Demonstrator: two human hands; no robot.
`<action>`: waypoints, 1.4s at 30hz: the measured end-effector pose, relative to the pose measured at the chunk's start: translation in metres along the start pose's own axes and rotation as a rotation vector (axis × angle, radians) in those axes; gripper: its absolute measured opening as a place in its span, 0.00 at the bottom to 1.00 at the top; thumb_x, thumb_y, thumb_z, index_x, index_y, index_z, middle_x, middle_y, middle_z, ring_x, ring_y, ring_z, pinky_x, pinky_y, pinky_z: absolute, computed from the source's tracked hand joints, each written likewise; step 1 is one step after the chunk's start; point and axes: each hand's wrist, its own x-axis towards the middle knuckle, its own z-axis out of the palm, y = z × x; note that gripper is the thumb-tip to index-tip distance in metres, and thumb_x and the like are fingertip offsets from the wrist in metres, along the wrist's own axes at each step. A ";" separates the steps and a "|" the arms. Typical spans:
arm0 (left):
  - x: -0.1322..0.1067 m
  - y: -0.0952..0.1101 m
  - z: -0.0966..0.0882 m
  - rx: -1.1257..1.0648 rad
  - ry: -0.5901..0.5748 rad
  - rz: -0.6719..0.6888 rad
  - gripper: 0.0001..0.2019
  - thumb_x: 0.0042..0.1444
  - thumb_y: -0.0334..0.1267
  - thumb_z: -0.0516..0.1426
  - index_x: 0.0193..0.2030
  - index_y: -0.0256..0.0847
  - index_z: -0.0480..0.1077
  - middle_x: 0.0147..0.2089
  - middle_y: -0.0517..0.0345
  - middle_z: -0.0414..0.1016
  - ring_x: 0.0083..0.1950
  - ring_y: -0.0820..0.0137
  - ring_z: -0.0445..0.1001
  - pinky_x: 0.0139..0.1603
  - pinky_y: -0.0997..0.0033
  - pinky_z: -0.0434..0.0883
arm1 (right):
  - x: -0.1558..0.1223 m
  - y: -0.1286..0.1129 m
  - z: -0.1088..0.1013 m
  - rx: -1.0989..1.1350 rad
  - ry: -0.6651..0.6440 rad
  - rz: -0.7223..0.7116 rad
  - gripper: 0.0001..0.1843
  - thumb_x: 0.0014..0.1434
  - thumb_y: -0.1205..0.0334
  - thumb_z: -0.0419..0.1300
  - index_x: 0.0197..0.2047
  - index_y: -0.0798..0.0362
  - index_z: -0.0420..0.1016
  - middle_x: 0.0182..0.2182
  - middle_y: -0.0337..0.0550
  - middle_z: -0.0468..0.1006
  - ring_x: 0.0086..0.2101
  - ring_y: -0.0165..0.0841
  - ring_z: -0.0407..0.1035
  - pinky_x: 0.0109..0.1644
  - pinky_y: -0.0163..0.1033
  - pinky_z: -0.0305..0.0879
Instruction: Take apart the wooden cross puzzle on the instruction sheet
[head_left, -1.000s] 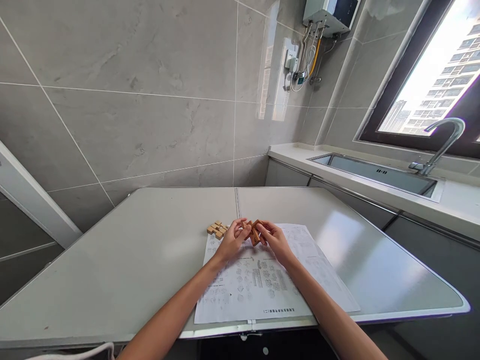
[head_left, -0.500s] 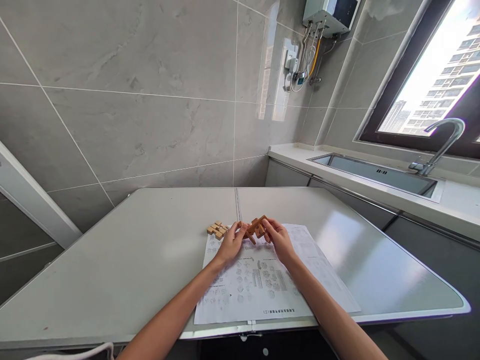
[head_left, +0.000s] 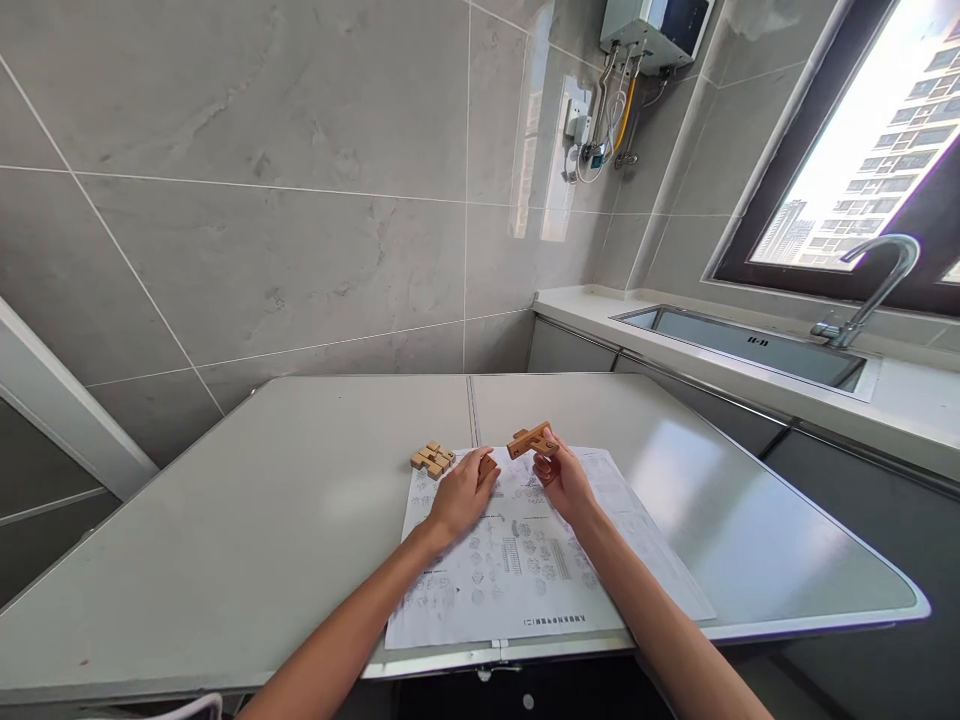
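Raised over the printed sheet (head_left: 525, 600), my right hand (head_left: 564, 482) pinches some notched brown wooden puzzle pieces (head_left: 529, 440) by their right end. Its fingertips cover part of them. My left hand (head_left: 463, 492) curls over another brown wooden puzzle piece (head_left: 487, 466) near the sheet's upper edge; most of that piece is hidden by the fingers. A small gap separates the two hands. Left of my left hand, a cluster of lighter wooden puzzle blocks (head_left: 433, 459) lies at the sheet's upper left corner.
The sheet lies on a pale folding table (head_left: 247, 540) with a seam down its middle. Behind the table is a grey tiled wall (head_left: 300, 270). To the right runs a counter with a sink (head_left: 742, 345) and a curved faucet (head_left: 885, 290).
The wooden pieces that both hands held together are now apart. My right hand has lifted its pieces slightly up, while my left hand has turned palm-down over its piece.
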 end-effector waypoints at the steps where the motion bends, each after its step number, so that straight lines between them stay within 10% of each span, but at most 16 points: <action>1: -0.001 -0.002 0.002 0.058 -0.014 0.038 0.18 0.70 0.49 0.54 0.63 0.48 0.70 0.56 0.51 0.78 0.49 0.57 0.78 0.47 0.60 0.73 | 0.000 0.000 -0.001 0.007 -0.004 0.003 0.20 0.58 0.41 0.71 0.37 0.47 0.74 0.26 0.37 0.71 0.21 0.29 0.56 0.22 0.39 0.58; 11: -0.003 -0.012 0.002 0.280 -0.074 0.239 0.16 0.70 0.41 0.51 0.62 0.45 0.70 0.46 0.50 0.72 0.47 0.57 0.74 0.50 0.55 0.73 | -0.001 -0.001 0.002 0.061 -0.042 0.040 0.18 0.60 0.44 0.69 0.34 0.47 0.70 0.25 0.36 0.70 0.21 0.29 0.55 0.22 0.40 0.56; 30: -0.003 -0.012 0.001 0.328 -0.030 0.201 0.17 0.67 0.38 0.54 0.60 0.43 0.71 0.49 0.47 0.72 0.51 0.54 0.72 0.51 0.51 0.73 | -0.008 -0.006 0.008 0.114 -0.131 0.125 0.18 0.58 0.47 0.73 0.33 0.50 0.73 0.27 0.36 0.73 0.22 0.26 0.55 0.23 0.36 0.59; 36: 0.001 0.008 -0.003 -0.006 0.072 0.040 0.19 0.74 0.49 0.46 0.58 0.43 0.71 0.51 0.48 0.76 0.53 0.58 0.76 0.54 0.54 0.75 | -0.010 -0.007 0.009 0.095 -0.141 0.146 0.17 0.57 0.46 0.74 0.36 0.50 0.77 0.30 0.38 0.75 0.24 0.26 0.60 0.25 0.34 0.61; 42: 0.002 0.017 -0.006 -0.369 -0.100 -0.099 0.26 0.72 0.58 0.49 0.67 0.44 0.65 0.57 0.48 0.77 0.50 0.62 0.79 0.52 0.61 0.76 | -0.014 -0.006 0.014 0.027 -0.188 0.171 0.19 0.56 0.46 0.75 0.42 0.51 0.82 0.30 0.39 0.75 0.26 0.27 0.62 0.26 0.33 0.58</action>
